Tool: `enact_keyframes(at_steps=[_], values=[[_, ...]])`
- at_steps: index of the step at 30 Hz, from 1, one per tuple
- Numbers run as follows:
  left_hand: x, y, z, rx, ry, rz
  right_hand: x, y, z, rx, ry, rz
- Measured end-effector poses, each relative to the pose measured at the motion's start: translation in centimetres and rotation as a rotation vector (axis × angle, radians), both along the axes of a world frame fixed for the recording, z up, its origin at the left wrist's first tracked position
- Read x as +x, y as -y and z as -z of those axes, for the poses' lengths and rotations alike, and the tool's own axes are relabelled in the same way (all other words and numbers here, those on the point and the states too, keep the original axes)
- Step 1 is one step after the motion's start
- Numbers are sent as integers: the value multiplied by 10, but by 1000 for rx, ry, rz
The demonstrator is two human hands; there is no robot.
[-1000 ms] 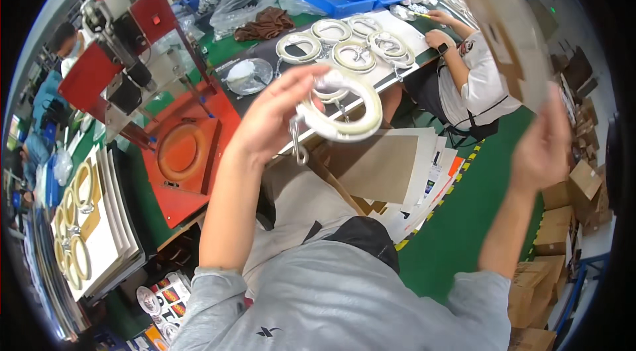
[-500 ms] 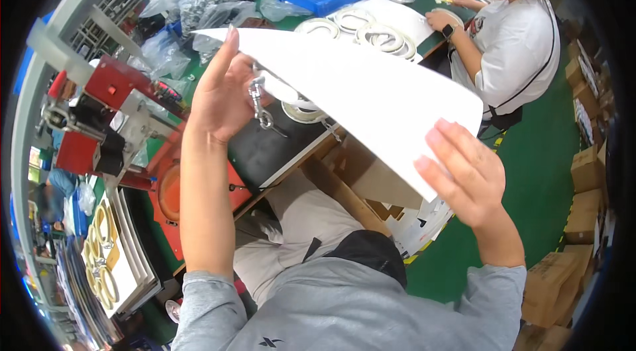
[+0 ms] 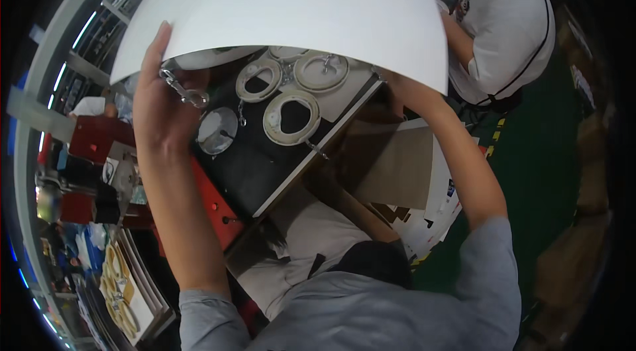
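Observation:
A large white sheet (image 3: 285,3), bent in a curve, is held up across the far part of the view. My left hand (image 3: 165,102) grips its left side, thumb on the near face and fingers behind. A metal snap hook (image 3: 192,94) on a short chain hangs at that palm, below the sheet's edge. My right hand (image 3: 412,96) is at the sheet's lower right edge, its fingers mostly hidden under it. Below the sheet, several off-white rings, such as the nearest ring (image 3: 269,127), lie on the black tabletop (image 3: 255,172) with short metal chains. A clear round disc (image 3: 217,131) lies beside them.
A red machine (image 3: 99,142) stands at the left. Stacked boards (image 3: 149,278) with tan rings (image 3: 119,298) on top are at the lower left. A co-worker in a white shirt (image 3: 507,40) sits at the far right. Cardboard (image 3: 397,165) is under the table edge.
The white sheet has risen and tipped, uncovering the rings on the table. My left hand has shifted left and down; my right hand has moved in under the sheet's edge.

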State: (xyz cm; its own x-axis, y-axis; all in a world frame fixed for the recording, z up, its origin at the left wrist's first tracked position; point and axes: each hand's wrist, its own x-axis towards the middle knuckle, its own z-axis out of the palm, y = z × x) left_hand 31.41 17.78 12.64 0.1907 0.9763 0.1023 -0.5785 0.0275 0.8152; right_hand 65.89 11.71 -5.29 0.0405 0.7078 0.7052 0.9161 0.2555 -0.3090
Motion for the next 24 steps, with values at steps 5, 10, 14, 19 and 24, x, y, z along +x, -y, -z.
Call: enact_keyframes(at_steps=[5,10,14,19,24], values=[[48,12,13,-2,-2,-39,15,-63,46,-157,176,72],[51,15,25,32,-99,16,20,-79,36,-178,282,44],[68,28,24,3,-42,-48,24,-89,31,-273,270,-37],[73,33,27,7,-29,-88,27,-93,26,-352,237,-77],[78,33,42,12,-34,-97,31,-52,12,-394,127,-73]])
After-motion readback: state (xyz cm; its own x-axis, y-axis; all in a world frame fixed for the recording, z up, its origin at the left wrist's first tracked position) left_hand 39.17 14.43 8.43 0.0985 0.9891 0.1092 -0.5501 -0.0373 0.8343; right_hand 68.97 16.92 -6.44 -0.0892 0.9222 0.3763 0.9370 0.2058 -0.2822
